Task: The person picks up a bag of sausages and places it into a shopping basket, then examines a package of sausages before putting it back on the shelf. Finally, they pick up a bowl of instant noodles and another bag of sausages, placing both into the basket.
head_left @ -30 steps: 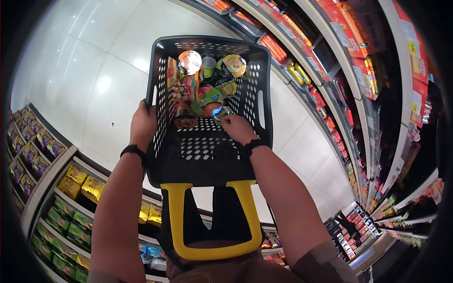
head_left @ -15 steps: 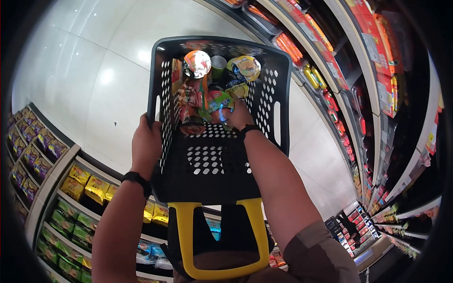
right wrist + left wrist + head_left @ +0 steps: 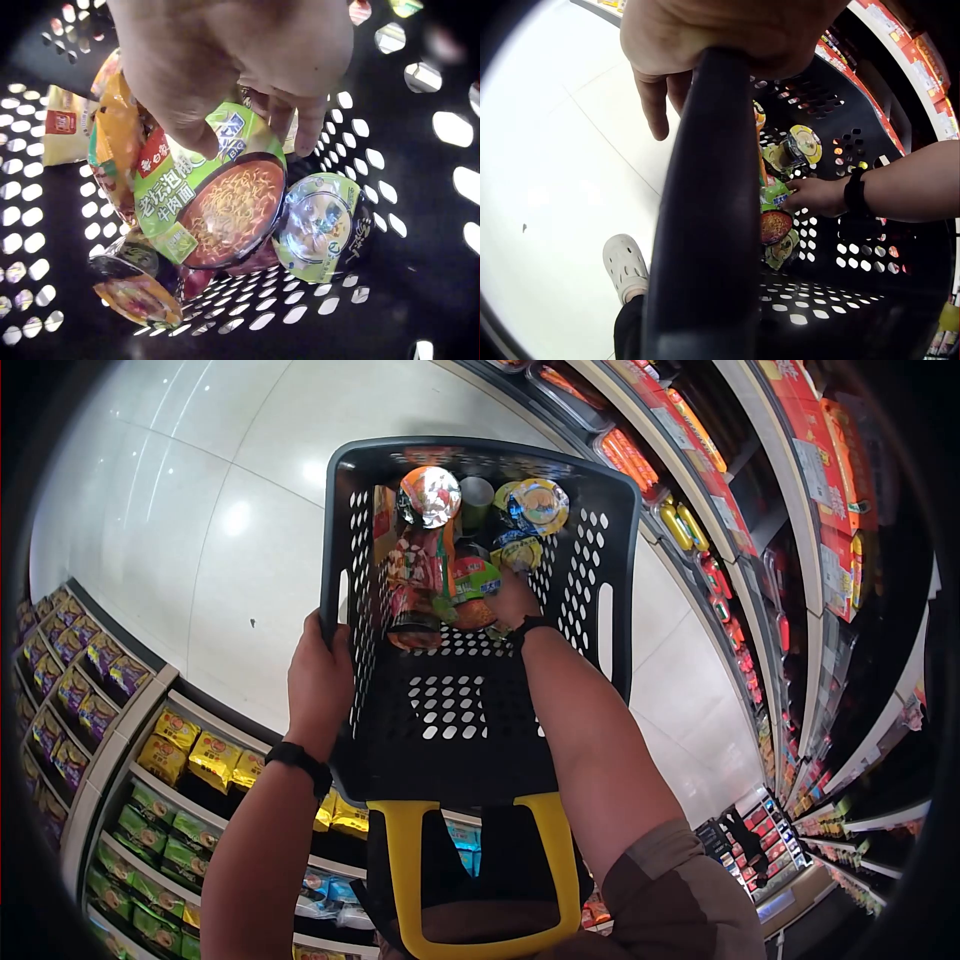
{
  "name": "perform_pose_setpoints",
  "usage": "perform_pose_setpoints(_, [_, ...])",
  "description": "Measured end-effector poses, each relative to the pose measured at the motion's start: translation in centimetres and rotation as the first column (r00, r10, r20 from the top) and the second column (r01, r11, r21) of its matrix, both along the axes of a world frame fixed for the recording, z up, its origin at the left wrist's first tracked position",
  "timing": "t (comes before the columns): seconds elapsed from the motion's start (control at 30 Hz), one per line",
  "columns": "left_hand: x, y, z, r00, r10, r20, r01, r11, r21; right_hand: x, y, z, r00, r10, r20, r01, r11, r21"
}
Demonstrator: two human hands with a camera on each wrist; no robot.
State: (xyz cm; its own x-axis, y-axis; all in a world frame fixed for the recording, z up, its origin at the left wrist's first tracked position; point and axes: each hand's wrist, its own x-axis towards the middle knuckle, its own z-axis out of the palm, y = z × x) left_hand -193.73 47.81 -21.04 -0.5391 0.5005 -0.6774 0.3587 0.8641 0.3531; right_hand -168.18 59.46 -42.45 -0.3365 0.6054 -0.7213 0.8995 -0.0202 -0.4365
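Note:
A black perforated shopping basket [image 3: 480, 446] with a yellow handle [image 3: 404, 870] stands before me. My left hand [image 3: 320, 685] grips its left rim, fingers over the outer side in the left wrist view. Deep inside, my right hand [image 3: 240, 67] holds the upper edge of a green-lidded instant noodle bowl [image 3: 236, 214], thumb on the lid and fingertips behind. Beside that bowl lie a smaller green-lidded cup [image 3: 319, 225] and a dark bowl [image 3: 139, 289]. An orange packet [image 3: 118, 142], a foil-lidded cup [image 3: 430, 497] and a yellow-lidded cup [image 3: 540, 507] fill the far end.
Shelves with packaged sausages [image 3: 627, 457] curve along the right. At lower left, low shelves carry yellow packets [image 3: 213, 758], green packets [image 3: 145, 830] and purple packets [image 3: 105, 653]. Pale floor tiles [image 3: 235, 560] spread beyond the basket. A clog-style shoe [image 3: 625, 262] is on the floor.
My right hand has moved from the small cup at the near end of the pile to the green-lidded noodle bowl. The basket has shifted right in the head view, the left hand still on its rim.

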Motion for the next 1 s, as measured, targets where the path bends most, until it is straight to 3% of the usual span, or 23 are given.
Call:
perform_pose_setpoints(0.1, [0.1, -0.1, 0.1, 1.000, 0.000, -0.009, 0.001, 1.000, 0.028, -0.1, -0.1, 0.9, 0.998, -0.049, 0.041, 0.049, 0.999, -0.005])
perform_pose_setpoints(0.2, [0.1, -0.1, -0.1, 1.000, -0.021, -0.018, 0.022, 0.999, 0.027, 0.5, 0.3, 0.7, 1.000, -0.001, -0.012, 0.000, 0.993, -0.116])
perform_pose_setpoints(0.27, [0.0, -0.2, -0.2, 1.000, -0.016, -0.026, 0.017, 1.000, 0.025, 0.4, 0.2, 0.5, 0.998, -0.038, 0.055, 0.048, 0.982, -0.185])
perform_pose_setpoints(0.4, [0.2, 0.0, 0.2, 1.000, -0.011, -0.023, 0.011, 1.000, 0.025, 0.8, -0.6, -0.3, 0.997, -0.055, 0.054, 0.057, 0.997, -0.047])
perform_pose_setpoints(0.67, [0.1, 0.0, 0.0, 1.000, -0.010, -0.012, 0.010, 0.999, 0.034, 1.1, -0.3, -1.5, 0.971, -0.235, 0.050, 0.238, 0.917, -0.321])
perform_pose_setpoints(0.77, [0.0, -0.4, -0.5, 1.000, 0.016, 0.005, -0.016, 0.999, 0.033, 1.6, -0.9, -2.7, 0.985, -0.170, -0.020, 0.159, 0.950, -0.271])
perform_pose_setpoints(0.87, [-0.1, -0.6, -0.7, 1.000, 0.013, 0.012, -0.013, 1.000, 0.020, 2.5, -1.5, -4.7, 0.982, -0.176, -0.070, 0.144, 0.933, -0.329])
perform_pose_setpoints(0.93, [-0.2, -0.8, -0.8, 1.000, 0.007, 0.008, -0.007, 0.999, 0.037, 3.1, -1.9, -5.9, 0.975, -0.205, -0.080, 0.167, 0.926, -0.339])
perform_pose_setpoints(1.0, [-0.1, -0.8, -0.7, 1.000, 0.001, 0.006, -0.001, 0.998, 0.057, 3.1, -2.2, -6.2, 0.927, -0.371, -0.064, 0.306, 0.842, -0.445])
